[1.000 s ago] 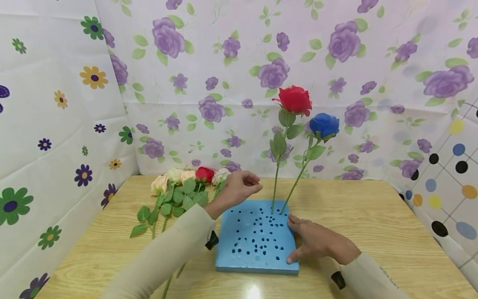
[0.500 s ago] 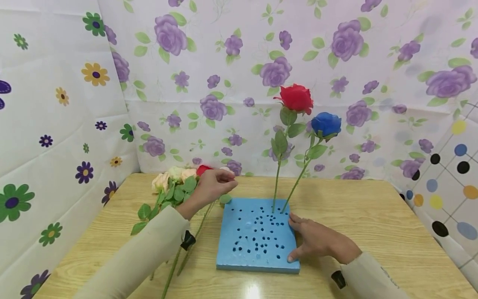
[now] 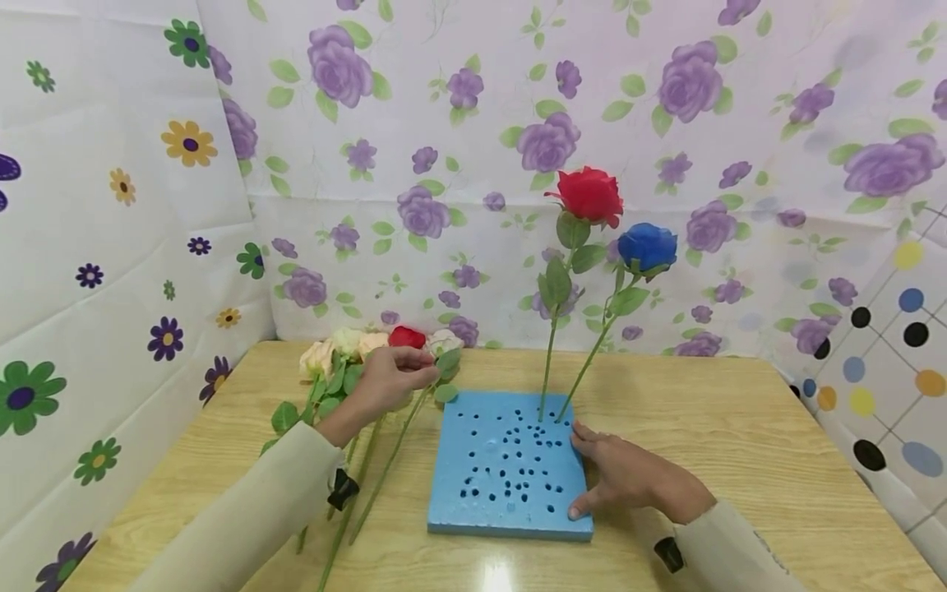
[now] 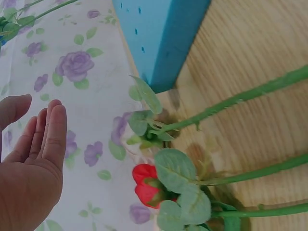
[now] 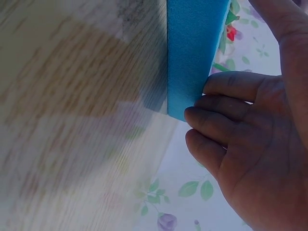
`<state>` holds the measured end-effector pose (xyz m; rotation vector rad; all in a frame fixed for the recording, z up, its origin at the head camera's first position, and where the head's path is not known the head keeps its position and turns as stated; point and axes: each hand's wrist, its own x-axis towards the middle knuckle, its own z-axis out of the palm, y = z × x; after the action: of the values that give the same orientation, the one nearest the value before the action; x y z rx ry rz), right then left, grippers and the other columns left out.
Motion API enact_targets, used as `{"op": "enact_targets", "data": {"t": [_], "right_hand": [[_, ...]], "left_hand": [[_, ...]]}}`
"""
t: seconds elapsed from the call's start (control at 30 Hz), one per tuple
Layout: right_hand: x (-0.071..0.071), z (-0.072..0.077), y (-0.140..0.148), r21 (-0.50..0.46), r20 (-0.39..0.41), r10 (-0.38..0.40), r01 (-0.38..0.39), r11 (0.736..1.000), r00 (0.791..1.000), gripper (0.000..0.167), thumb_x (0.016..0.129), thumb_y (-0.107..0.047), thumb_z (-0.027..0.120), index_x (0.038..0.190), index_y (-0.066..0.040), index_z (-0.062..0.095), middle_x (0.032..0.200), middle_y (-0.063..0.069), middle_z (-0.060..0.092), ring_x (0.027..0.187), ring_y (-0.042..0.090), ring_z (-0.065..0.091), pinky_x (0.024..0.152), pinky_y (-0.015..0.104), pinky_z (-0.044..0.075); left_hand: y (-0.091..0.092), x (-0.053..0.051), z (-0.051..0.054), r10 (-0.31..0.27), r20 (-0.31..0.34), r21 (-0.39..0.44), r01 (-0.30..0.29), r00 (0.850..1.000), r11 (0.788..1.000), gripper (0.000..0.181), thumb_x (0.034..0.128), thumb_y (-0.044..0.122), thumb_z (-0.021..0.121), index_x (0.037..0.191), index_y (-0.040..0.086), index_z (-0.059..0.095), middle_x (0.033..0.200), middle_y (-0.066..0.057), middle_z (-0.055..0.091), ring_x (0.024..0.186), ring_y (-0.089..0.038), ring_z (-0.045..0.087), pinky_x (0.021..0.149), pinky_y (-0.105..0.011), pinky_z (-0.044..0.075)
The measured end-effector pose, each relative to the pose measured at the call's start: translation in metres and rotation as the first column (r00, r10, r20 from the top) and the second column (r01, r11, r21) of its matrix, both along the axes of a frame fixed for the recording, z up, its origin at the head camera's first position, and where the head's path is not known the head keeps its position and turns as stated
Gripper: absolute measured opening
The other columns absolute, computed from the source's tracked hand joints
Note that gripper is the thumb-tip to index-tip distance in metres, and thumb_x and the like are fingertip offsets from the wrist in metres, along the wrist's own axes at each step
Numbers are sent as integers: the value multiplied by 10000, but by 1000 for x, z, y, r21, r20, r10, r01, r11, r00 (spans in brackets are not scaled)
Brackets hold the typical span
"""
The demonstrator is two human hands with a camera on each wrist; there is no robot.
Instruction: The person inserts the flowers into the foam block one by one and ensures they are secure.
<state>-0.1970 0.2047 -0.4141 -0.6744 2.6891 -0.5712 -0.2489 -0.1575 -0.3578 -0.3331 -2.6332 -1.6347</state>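
Observation:
A blue foam block [image 3: 510, 530] dotted with many holes lies on the table. Standing in its far right part are a red rose [image 3: 589, 196] and a blue rose [image 3: 647, 248], the blue one leaning right. My left hand [image 3: 380, 382] hovers over the lying roses at the left, fingers loosely bent and holding nothing; the left wrist view shows its palm [image 4: 33, 192] bare. A lying red rose [image 3: 407, 337] and a whitish rose [image 3: 444, 342] are nearest to it. My right hand [image 3: 629, 475] rests along the block's right side, thumb on the near corner, fingers touching farther back.
Cream and peach roses [image 3: 318, 359] lie at the back left, their green stems [image 3: 388, 469] running toward the front. The wooden table [image 3: 740, 444] meets a floral cloth [image 3: 355, 271] behind and patterned cloths at both sides.
My left hand has moved left from above the block's far left corner to over the lying roses, uncovering the whitish one. My right hand stays at the block.

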Motion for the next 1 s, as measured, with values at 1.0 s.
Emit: {"op": "enact_targets", "data": {"t": [1.0], "right_hand": [[-1, 0, 1, -7, -7, 20, -20, 1000, 1000, 1153, 664, -613, 844, 1473, 78, 400, 1593, 240, 251, 1423, 468, 294, 1133, 583, 322]], "left_hand": [[-31, 17, -35, 7, 93, 93, -16, 996, 996, 284, 954, 119, 699, 1170, -65, 684, 1082, -182, 697, 1007, -389, 666, 847, -475, 588]]}}
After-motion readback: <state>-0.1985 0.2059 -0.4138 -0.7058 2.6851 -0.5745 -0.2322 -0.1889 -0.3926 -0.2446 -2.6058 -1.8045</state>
